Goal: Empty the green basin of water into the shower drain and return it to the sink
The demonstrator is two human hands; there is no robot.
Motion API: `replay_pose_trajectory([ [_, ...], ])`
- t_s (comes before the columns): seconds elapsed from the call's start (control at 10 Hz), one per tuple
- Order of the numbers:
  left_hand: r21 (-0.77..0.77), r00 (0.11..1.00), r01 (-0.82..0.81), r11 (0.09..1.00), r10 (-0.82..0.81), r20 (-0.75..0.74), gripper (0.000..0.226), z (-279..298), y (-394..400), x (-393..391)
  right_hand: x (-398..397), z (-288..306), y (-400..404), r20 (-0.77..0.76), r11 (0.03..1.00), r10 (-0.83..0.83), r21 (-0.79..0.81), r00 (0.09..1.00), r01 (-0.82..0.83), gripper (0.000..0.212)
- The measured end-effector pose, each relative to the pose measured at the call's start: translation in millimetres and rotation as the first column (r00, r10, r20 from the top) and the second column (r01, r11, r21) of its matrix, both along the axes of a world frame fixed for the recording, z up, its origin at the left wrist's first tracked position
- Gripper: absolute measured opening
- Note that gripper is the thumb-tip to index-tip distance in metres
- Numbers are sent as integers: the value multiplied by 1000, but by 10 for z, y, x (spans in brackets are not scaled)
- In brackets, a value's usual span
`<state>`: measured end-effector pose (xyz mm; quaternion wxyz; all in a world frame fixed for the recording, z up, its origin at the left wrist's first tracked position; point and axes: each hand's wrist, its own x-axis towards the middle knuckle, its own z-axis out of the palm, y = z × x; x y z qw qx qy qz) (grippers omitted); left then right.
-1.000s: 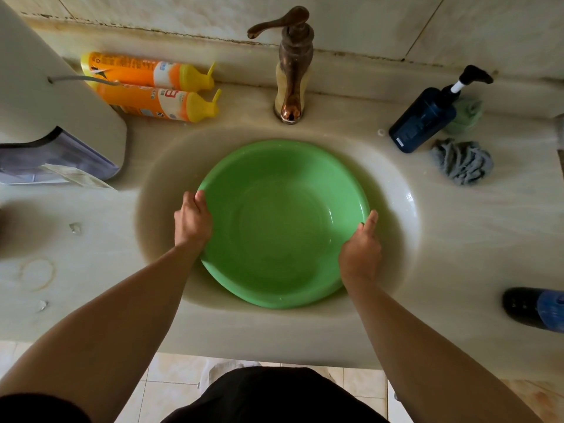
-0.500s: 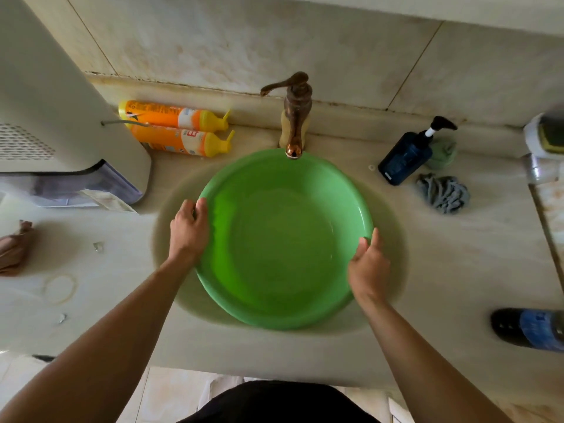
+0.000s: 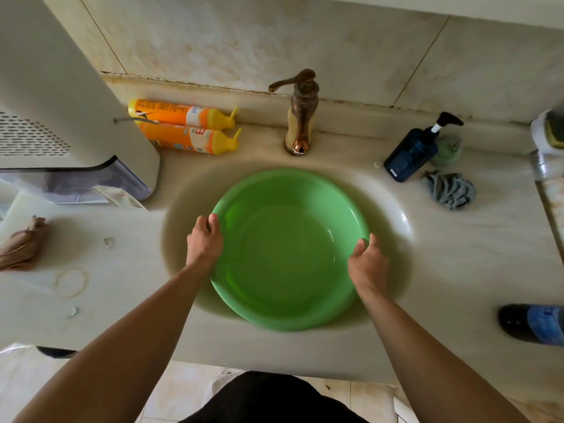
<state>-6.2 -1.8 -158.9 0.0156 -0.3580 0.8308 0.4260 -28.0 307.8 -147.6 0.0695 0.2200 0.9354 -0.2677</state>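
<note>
A round green basin (image 3: 287, 251) with a little clear water in it sits in or just above the oval sink bowl (image 3: 393, 215), below the bronze tap (image 3: 300, 114). My left hand (image 3: 205, 241) grips the basin's left rim, fingers curled over the edge. At the right rim my right hand (image 3: 366, 262) holds on, thumb up along the edge. The basin's near edge reaches towards the counter front and looks slightly blurred.
Two orange bottles (image 3: 186, 128) lie at the back left beside a white appliance (image 3: 55, 117). A dark blue pump bottle (image 3: 412, 154), a grey cloth (image 3: 448, 190) and a green cloth stand at the back right. A dark bottle (image 3: 534, 323) lies at the right edge. A brown crumpled item (image 3: 21, 244) rests left.
The basin rose towards the tap half a second ago and is now lower and nearer to me. Both hands have kept their grip on the rim. The view has widened.
</note>
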Motion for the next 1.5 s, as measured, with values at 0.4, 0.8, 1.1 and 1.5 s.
replay_pose_trajectory([
  [0.4,-36,1000,-6,999,5,-16,38,87,13,-33,-65,47,11,-46,1000,-7,-14,999,7,45],
  [0.8,47,1000,-20,999,20,-14,52,91,-47,-11,-82,72,13,-37,1000,-18,-4,999,18,58],
  [1.1,-31,998,-54,998,53,-33,54,169,-128,16,-100,137,71,2,999,9,46,1000,-10,65],
  [1.5,-239,993,28,971,2,122,60,494,-304,-67,-173,380,106,221,989,148,-39,964,-143,77],
])
